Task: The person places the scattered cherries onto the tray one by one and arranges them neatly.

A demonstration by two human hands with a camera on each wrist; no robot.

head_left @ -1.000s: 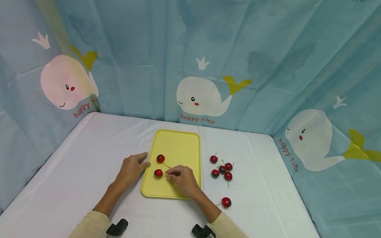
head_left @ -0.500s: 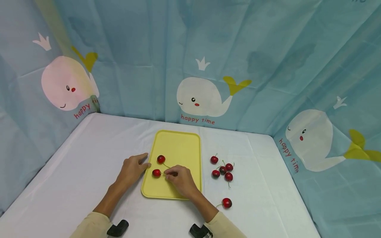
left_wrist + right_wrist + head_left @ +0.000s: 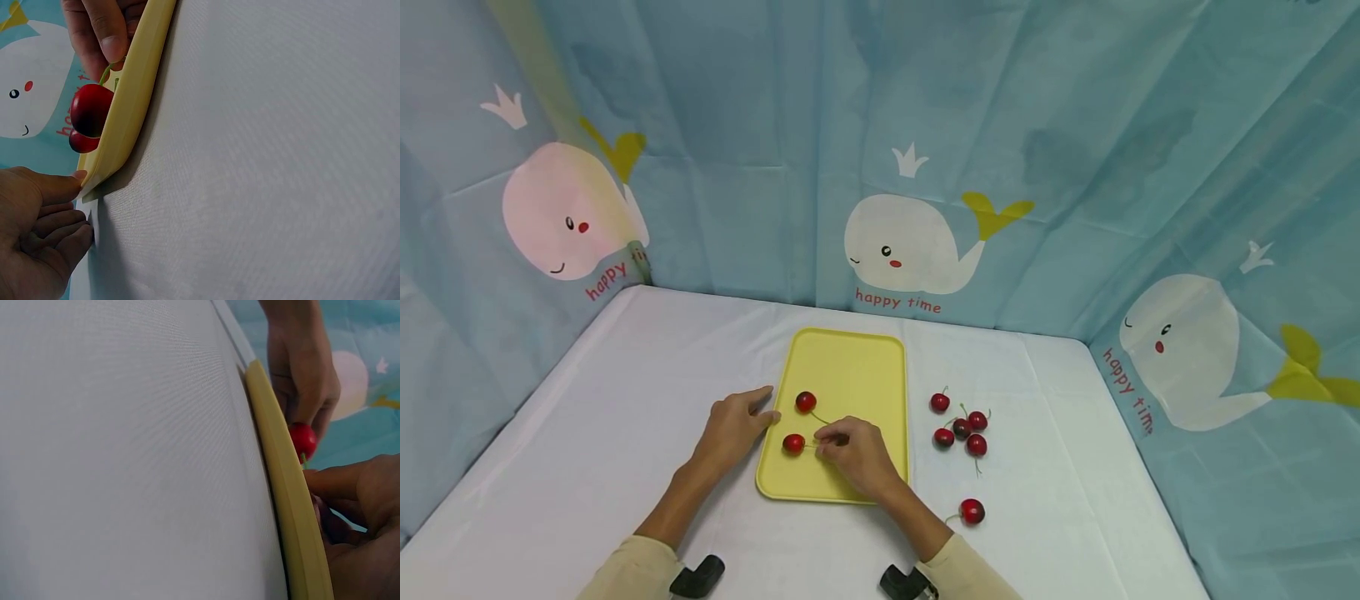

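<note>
A yellow tray point(image 3: 850, 362) lies on the white-covered table with two red cherries in its left part. My right hand point(image 3: 862, 457) is low over the tray, its thumb and index fingertips pinching the stem of the nearer cherry point(image 3: 793, 444). Just beyond it sits the farther cherry point(image 3: 806, 402), its stem slanting toward the same hand. My left hand point(image 3: 728, 432) rests at the tray's left edge, thumb and index finger spread and touching the rim. In the left wrist view, the cherry point(image 3: 92, 111) stands out above the tray wall, its green stem leading up to the right fingertips.
Right of the tray is a loose group of several cherries point(image 3: 961, 429) with stems. A single cherry point(image 3: 972, 512) lies nearer the front. A blue whale-print curtain point(image 3: 737, 208) encloses the table's back and sides.
The nearer cherry has shifted left, then slightly toward the front of the tray, with my right hand moving a little left. My left hand and the other cherries stay put.
</note>
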